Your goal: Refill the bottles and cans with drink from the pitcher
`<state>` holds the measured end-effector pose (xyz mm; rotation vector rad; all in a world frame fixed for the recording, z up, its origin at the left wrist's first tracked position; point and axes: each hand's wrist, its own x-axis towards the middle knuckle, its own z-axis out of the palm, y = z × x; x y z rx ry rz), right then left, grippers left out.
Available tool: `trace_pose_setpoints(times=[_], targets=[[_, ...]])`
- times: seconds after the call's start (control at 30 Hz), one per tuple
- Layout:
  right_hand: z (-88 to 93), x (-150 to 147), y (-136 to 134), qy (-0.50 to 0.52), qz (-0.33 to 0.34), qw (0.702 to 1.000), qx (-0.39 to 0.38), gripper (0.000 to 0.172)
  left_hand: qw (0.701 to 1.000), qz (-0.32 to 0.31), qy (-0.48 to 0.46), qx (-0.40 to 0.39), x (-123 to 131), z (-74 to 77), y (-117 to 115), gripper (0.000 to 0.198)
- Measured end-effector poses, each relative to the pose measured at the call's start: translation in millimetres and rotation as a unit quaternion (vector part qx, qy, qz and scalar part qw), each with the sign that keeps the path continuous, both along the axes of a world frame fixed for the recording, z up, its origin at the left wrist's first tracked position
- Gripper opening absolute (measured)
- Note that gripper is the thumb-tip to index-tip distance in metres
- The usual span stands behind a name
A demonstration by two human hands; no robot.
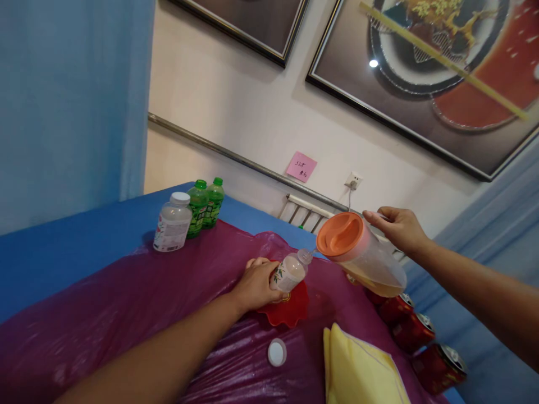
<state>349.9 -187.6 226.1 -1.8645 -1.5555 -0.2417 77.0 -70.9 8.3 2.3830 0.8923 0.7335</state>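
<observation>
My left hand [256, 283] is wrapped round a small clear bottle [290, 272] with a white label, held tilted over a red scalloped dish [295, 306]. The bottle's mouth is uncapped. My right hand [396, 227] grips the handle of a translucent pitcher [370, 269] with an orange lid [340, 234]. Tipped toward the bottle, the pitcher holds some pale yellowish liquid, and its spout is close to the bottle's mouth. Whether liquid is flowing is too small to tell. A white cap [277, 353] lies on the purple plastic sheet [202, 292] near the dish.
A white-capped jar [172, 224] and two green bottles [197, 210] stand at the back left. Several red cans [410, 331] line the right edge, beside a folded yellow cloth [362, 370]. Behind the blue table surface [96, 230] are a metal rail [236, 154] and a wall.
</observation>
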Motion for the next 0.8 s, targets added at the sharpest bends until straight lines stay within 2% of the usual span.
trace_pose_setpoints(times=[0.8], targets=[[-2.1, 1.0, -0.3, 0.015, -0.013, 1.000, -0.007, 0.069, 1.000, -0.003, -0.005, -0.002, -0.6, 0.6, -1.3, 0.063]])
